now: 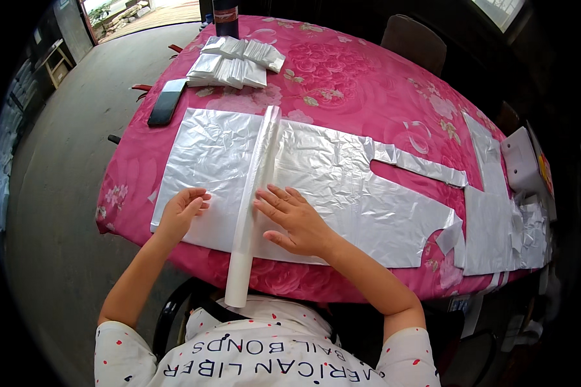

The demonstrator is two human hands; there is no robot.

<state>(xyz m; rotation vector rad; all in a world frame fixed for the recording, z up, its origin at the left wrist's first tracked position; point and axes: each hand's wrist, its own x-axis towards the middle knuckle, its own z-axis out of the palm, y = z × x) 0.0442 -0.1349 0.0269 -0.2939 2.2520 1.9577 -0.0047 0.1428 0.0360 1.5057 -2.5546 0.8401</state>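
A pale plastic roll (240, 258) lies across a flattened silvery bag (332, 174) on a pink floral tablecloth (126, 187), its near end at the table edge. The right hand (294, 222) spreads wide, palm down, fingertips at the roll — clasping nothing; the left hand (186, 209), empty, curls loosely over the bag. More plastic sheets (487, 226) lie right. Beyond: a phone (166, 103), folded packets (226, 64), a dark canister (226, 19).

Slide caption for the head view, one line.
Left hand and right hand flank a translucent roll lying across a flat silvery plastic bag on a pink floral tablecloth.
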